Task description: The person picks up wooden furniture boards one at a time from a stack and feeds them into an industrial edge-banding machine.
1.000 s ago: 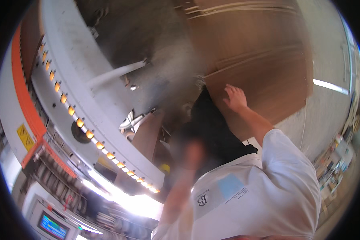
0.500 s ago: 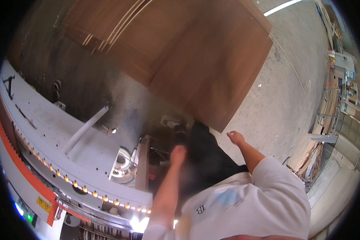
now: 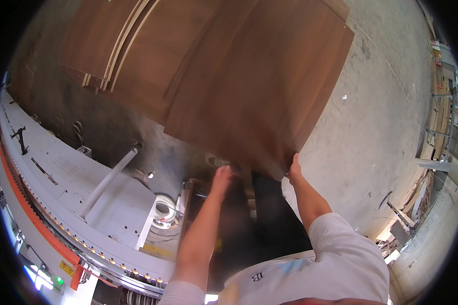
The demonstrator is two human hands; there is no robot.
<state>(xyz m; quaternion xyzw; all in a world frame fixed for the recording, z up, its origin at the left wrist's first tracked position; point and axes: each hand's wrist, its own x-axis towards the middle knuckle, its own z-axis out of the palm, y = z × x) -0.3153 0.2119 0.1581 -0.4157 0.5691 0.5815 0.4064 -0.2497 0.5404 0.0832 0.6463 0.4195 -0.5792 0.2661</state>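
Panel (image 3: 254, 91) now swung clear of the machine (image 3: 61, 188), out over the floor (image 3: 371, 127) versus a second ago. Right hand (image 3: 293, 166) clamps its near corner; left hand (image 3: 222, 177) sits just left under the near edge, grip blurred, can't tell. More panels (image 3: 107, 46) lie beyond-left. No containers visible.

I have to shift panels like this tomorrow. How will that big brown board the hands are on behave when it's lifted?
The board is broad and thin-edged, so it is probably stiff yet may flex. It dwarfs both the left hand and the right hand, so it is likely unwieldy and apt to swing. Its smooth face looks slippery, so gripping the edges seems safer.
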